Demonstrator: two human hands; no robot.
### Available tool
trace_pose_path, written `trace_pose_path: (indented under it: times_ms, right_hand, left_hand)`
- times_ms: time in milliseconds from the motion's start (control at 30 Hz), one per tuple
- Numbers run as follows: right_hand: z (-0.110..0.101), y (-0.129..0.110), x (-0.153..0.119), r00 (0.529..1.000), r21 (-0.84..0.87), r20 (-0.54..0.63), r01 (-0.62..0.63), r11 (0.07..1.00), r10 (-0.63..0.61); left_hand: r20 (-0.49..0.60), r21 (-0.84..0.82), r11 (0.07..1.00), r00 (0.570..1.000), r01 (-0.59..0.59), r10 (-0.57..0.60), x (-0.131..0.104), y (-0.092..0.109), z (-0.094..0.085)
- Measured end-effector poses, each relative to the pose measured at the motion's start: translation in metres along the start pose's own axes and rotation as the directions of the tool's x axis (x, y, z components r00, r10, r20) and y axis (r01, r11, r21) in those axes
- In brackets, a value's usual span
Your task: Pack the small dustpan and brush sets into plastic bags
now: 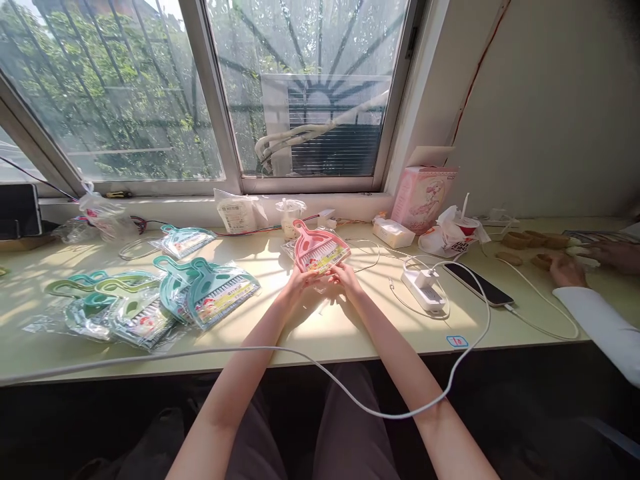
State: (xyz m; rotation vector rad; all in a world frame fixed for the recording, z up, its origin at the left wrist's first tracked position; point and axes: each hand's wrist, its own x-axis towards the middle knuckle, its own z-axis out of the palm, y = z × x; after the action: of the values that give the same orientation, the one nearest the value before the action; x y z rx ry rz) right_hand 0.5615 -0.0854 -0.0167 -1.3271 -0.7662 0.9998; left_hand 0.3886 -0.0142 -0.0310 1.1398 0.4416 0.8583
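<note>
Holding the pink mini dustpan-and-brush set (319,250) by its near edge, left hand (299,283) and right hand (345,277) both pinched on it above the desk (350,333). We'd judge it light, stiff plastic; the clear wrapper looks slippery, so grip the rim. Teal sets (165,300) lie to the left.

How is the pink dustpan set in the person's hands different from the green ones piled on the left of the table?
The pink dustpan set is held up off the table by the left hand and right hand, tilted; the green dustpan sets lie flat. The pink one is single; the green ones overlap in a heap. Colour differs: pink against teal and pale green. Both kinds share the same shape, with a looped handle and a printed label.
</note>
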Motion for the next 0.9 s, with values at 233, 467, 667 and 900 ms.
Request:
trace_pose_path:
  times_ms: [233,467,667,900]
  right_hand:
    - [0.005,0.005,0.004,0.996,0.086,-0.087,-0.01,0.996,0.017]
    - [-0.002,0.003,0.005,0.995,0.109,-0.098,0.011,0.994,-0.001]
    - [-0.003,0.009,0.008,0.995,0.065,-0.097,0.007,0.998,-0.001]
    - [-0.015,0.0,0.013,0.992,-0.199,0.111,0.082,0.976,-0.061]
  left_hand:
    - [0.046,0.057,0.998,0.999,-0.009,0.007,0.001,-0.009,0.005]
    - [-0.065,0.058,0.995,0.995,0.082,-0.078,-0.007,-0.004,0.026]
    - [-0.157,-0.068,0.968,0.955,0.243,-0.251,0.006,-0.009,0.021]
    - [-0.345,0.0,0.969,0.91,0.245,-0.23,0.008,0.02,0.001]
